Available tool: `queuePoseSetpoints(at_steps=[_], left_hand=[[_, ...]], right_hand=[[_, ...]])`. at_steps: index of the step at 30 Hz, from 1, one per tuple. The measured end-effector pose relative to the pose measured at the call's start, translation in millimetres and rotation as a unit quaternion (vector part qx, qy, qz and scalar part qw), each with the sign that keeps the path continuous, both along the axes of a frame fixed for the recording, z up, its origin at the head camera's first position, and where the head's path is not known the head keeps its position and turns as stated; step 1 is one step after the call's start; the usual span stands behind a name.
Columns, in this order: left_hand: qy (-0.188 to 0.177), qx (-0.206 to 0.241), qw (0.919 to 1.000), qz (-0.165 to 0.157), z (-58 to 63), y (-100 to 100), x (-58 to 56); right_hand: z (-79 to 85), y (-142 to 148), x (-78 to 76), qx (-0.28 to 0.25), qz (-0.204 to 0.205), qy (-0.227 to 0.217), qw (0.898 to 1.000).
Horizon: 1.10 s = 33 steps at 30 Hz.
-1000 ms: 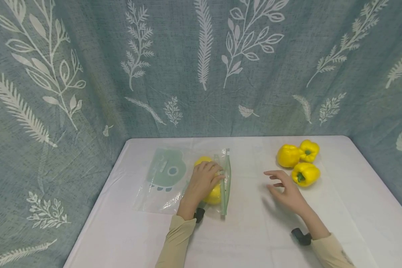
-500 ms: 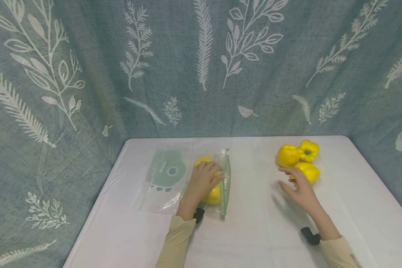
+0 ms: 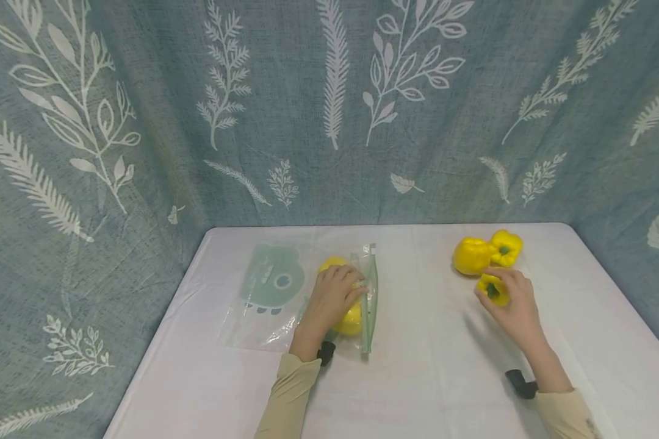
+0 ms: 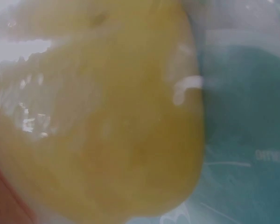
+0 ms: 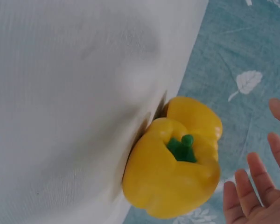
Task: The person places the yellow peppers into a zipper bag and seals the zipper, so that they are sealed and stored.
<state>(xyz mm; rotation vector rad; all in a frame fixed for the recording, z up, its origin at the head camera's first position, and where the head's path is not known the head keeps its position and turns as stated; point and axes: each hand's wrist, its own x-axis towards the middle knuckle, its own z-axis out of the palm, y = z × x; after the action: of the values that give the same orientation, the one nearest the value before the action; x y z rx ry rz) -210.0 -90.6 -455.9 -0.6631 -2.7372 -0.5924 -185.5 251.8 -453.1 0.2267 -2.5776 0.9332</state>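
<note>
A clear zip bag [image 3: 238, 326] with a green animal print lies on the left of the table, yellow bell peppers [image 3: 349, 321] inside it. My left hand [image 3: 329, 299] lies over these peppers and grips the bag near its green zip edge, thumb and fingertips together there. Up close, the left wrist view shows one bagged pepper [image 4: 130, 130] through the plastic. My right hand [image 3: 518, 311] is around a loose yellow bell pepper [image 3: 493, 290], thumb and fingers spread on either side. In the right wrist view the fingers [image 5: 259, 177] stand apart from the green-stemmed pepper.
Two more yellow bell peppers, one on its side [image 3: 471, 256] and one showing its green stem [image 3: 506, 248], sit just behind the right hand. A white cloth covers the table [image 3: 406, 390]. Blue-green leaf-patterned curtains [image 3: 307, 122] hang behind and at both sides.
My right hand has moved to the right and reached the front loose pepper, covering part of it. The left hand and the bag have stayed in place.
</note>
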Motion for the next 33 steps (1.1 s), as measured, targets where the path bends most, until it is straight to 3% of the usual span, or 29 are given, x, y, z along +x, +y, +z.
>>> queuePoseSetpoints(at_steps=[9,16,33], left_hand=[[-0.006,-0.002,1.0000,0.002,-2.1,0,-0.5],[-0.004,-0.004,1.0000,0.002,-2.6,0,-0.1],[-0.004,-0.013,0.9999,-0.003,-1.4,0,0.2]], right_hand=[[-3.4,7,-2.6,0.010,-0.042,-0.001,0.999],[-8.7,11,-3.3,0.044,-0.066,-0.032,0.996],[-10.4,17,-6.7,0.077,-0.074,-0.071,0.992]])
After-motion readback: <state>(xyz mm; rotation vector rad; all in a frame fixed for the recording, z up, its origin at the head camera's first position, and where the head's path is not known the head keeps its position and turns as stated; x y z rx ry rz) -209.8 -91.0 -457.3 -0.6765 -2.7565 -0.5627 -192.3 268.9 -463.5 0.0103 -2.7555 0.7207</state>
